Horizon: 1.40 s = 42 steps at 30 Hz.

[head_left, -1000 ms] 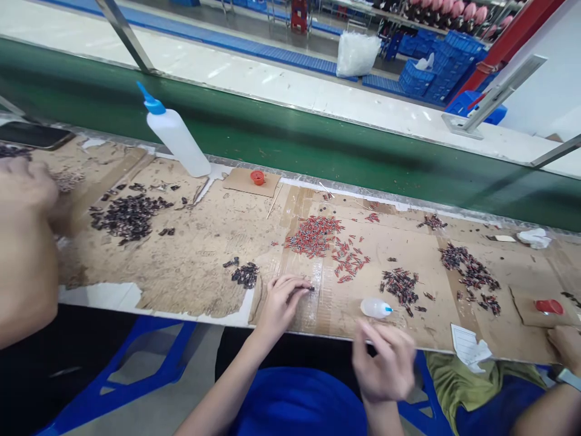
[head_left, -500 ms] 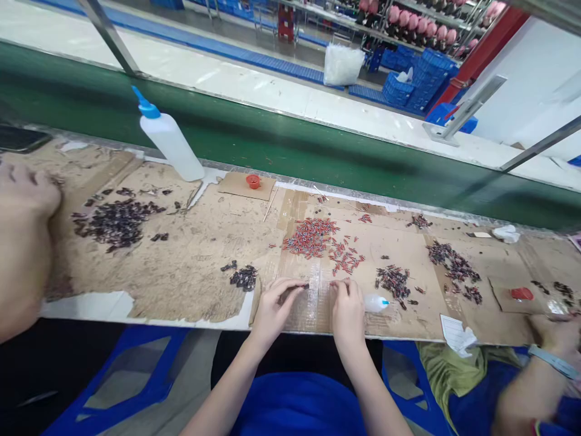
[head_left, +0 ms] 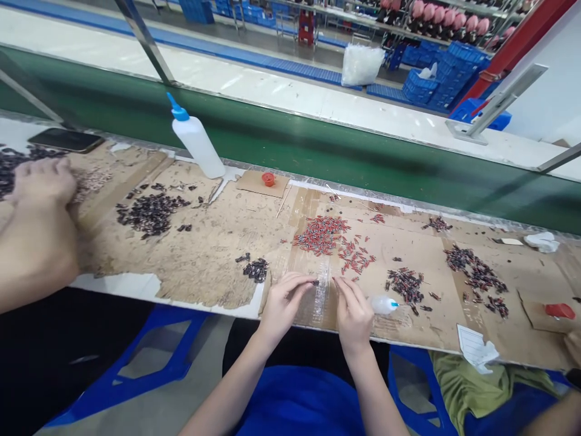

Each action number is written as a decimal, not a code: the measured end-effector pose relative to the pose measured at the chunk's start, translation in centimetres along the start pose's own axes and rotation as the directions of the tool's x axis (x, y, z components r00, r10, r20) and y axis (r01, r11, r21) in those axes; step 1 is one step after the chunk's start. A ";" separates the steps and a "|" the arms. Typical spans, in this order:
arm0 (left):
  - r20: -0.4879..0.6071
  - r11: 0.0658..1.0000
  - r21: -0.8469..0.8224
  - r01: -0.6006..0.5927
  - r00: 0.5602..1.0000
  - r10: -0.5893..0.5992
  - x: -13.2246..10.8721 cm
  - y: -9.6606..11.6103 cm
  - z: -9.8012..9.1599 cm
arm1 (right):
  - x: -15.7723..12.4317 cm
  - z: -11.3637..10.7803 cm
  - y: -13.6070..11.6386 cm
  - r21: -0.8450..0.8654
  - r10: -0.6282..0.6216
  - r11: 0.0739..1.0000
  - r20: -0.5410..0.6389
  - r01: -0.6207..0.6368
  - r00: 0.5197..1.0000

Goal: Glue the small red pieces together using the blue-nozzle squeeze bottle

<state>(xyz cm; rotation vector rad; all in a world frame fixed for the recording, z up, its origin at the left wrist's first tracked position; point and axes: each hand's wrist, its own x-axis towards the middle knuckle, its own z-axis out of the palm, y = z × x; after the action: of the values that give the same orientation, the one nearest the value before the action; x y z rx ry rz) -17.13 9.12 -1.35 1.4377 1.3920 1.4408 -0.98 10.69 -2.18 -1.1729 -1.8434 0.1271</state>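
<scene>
My left hand is closed in a pinch on a small black part, which pokes out past the fingertips. Just across from it, my right hand pinches a tiny reddish part, mostly covered by the fingers. A short gap separates the two hands. Beyond them lies a heap of small red-and-grey parts, with looser ones spilling toward my right hand. Left of my left hand is a small black pile. A small white bottle with a blue tip lies beside my right hand.
Worn cardboard covers the bench. A large blue-capped bottle leans at the back, near a red cap. Dark assembled-looking pieces lie to the right. A co-worker's hand rests at far left, near a phone.
The view has swung left, so the bench appears shifted right and the phone shows more fully. My hands stay close together, the black part still in the left. The right-hand co-worker's hand has mostly left view.
</scene>
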 end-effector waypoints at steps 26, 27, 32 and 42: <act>-0.005 0.986 0.148 0.075 0.997 -0.075 0.4 -1.3 -0.1 | 0.1 1.0 0.9 0.148 -0.030 0.989 0.113 0.013 0.993; -0.009 0.985 0.154 0.081 0.997 -0.081 0.4 -1.4 -0.2 | 0.1 1.1 1.0 0.145 0.001 0.989 0.108 -0.016 0.994; -0.007 0.983 0.165 0.081 0.997 -0.081 0.2 -1.7 -0.4 | 0.0 1.6 1.3 0.114 0.165 0.977 0.122 -0.179 0.979; 0.023 0.991 0.091 0.099 0.995 -0.101 0.3 -1.0 -0.1 | 0.2 0.9 0.5 0.333 0.406 0.824 0.219 -0.459 0.887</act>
<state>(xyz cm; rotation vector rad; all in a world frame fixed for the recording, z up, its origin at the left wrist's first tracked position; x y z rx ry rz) -17.50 9.59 -2.21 1.4167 1.5067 1.3058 -1.32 11.41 -2.78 -1.3073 -1.5400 0.8096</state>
